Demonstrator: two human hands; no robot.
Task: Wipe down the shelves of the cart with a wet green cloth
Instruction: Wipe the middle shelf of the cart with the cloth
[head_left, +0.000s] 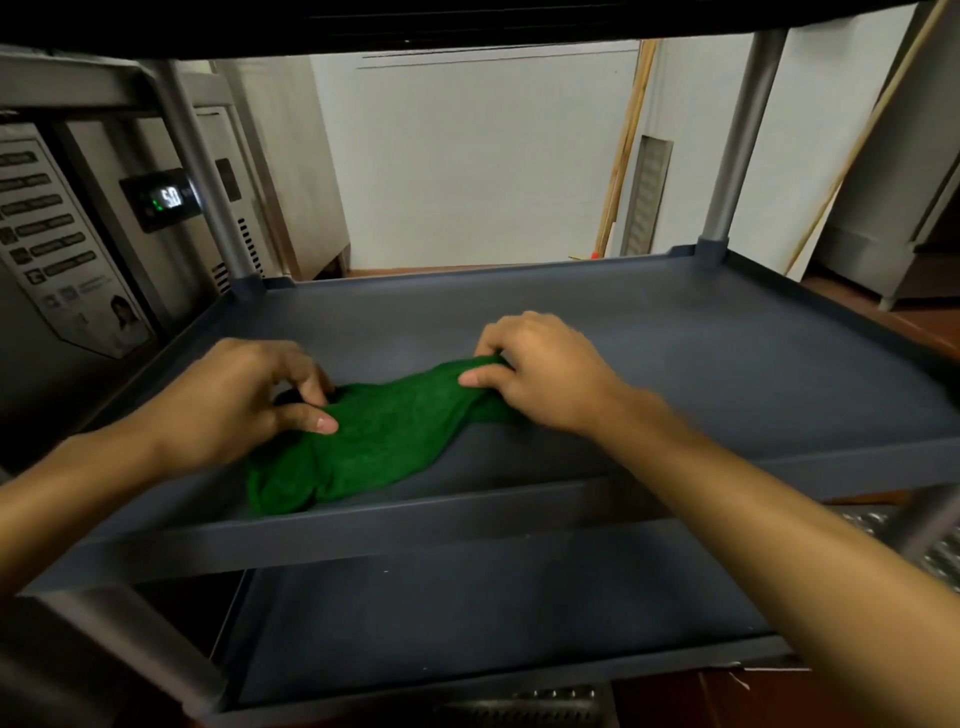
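While the crumpled green terry cloth (363, 441) lies on the middle shelf (701, 364) of the dark grey plastic cart, near its front lip, my left hand (244, 400) pinches one end and my right hand (540, 374) pinches the other, fingers curled into the soft fabric.

White wall (467, 156), steel fridge (171, 208), reddish floor (924, 332)
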